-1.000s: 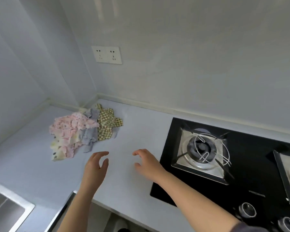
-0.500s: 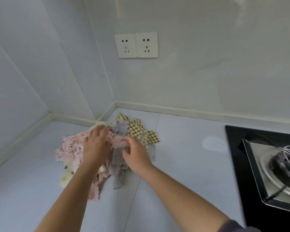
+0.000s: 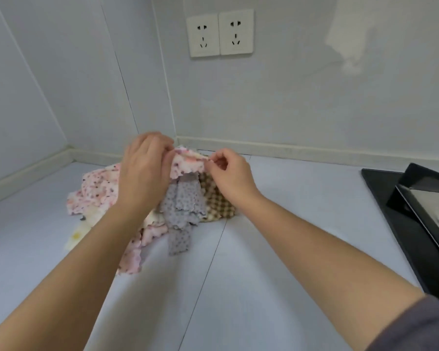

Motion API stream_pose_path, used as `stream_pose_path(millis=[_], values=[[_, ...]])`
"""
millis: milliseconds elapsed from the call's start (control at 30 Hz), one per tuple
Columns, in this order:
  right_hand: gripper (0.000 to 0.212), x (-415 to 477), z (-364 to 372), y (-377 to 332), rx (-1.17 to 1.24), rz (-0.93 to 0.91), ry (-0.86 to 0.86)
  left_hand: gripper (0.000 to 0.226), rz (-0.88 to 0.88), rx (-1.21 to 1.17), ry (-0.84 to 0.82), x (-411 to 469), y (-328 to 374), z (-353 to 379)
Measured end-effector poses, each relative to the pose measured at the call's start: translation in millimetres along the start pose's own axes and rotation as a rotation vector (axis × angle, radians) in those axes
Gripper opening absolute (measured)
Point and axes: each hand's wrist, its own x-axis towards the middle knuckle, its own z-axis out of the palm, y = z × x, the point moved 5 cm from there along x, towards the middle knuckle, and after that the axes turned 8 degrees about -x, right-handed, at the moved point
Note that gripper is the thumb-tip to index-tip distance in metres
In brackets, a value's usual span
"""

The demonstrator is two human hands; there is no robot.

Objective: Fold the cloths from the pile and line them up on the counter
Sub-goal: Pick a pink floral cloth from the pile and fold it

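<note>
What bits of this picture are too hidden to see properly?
1. Head view: how many cloths are in the pile, because they overlap and the left hand and arm cover the middle.
2. Head view: most of the stove, cut off by the right edge.
3. Head view: the yellow cloth, mostly under a flowered cloth.
4. Head view: the checked cloth, partly behind the right hand, which pinches the pink cloth.

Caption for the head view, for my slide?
The left hand and right hand pinch the edge of a pink cloth above the pile on the counter.
</note>
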Motion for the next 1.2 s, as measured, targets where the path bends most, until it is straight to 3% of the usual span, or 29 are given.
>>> stream_pose_path(millis=[100, 233, 433, 533, 600, 733, 900, 967, 1067, 1200], values=[[0.017, -21.4, -33.6, -17.5, 0.215, 0.032, 0.041, 0.015, 0.013, -0.060, 0.018, 2.9, 30.8, -17.3], [0.012, -66.6, -77.7, -42.9, 0.502, 0.073, 0.104, 0.011, -0.010, -0.203, -0.012, -1.5, 74.1, -31.5], [0.017, -110.4, -110.9, -52.4, 0.547, 0.097, 0.133, 0.012, 0.060, -0.123, -0.112, -37.1, 104.6, -24.8], [0.017, -121.7, -120.5, -60.4, 0.571, 0.095, 0.130, 0.049, -0.003, -0.033, -0.174, -47.9, 118.4, -18.9], [0.016, -127.9, -125.2, -67.6, 0.611, 0.077, 0.130, 0.058, -0.069, 0.055, -0.145, -50.9, 127.3, -19.3], [0.015, -137.7, -136.9, -83.3, 0.698, 0.047, 0.140, 0.041, -0.199, 0.114, -0.054, -41.6, 136.4, -28.8], [0.014, -147.8, -152.6, -94.1, 0.702, 0.024, 0.168, 0.013, -0.145, 0.054, 0.002, -36.5, 154.5, -45.1], [0.013, -151.5, -160.2, -96.2, 0.694, 0.021, 0.190, 0.009, -0.163, -0.046, -0.001, -36.1, 157.1, -52.7], [0.002, -157.9, -172.9, -98.1, 0.597, -0.026, 0.203, 0.013, -0.250, -0.380, -0.126, -33.9, 161.2, -62.2], [0.012, -166.8, -188.3, -97.3, 0.337, -0.058, 0.245, 0.003, -0.306, -0.607, -0.217, -30.7, 171.5, -78.1]])
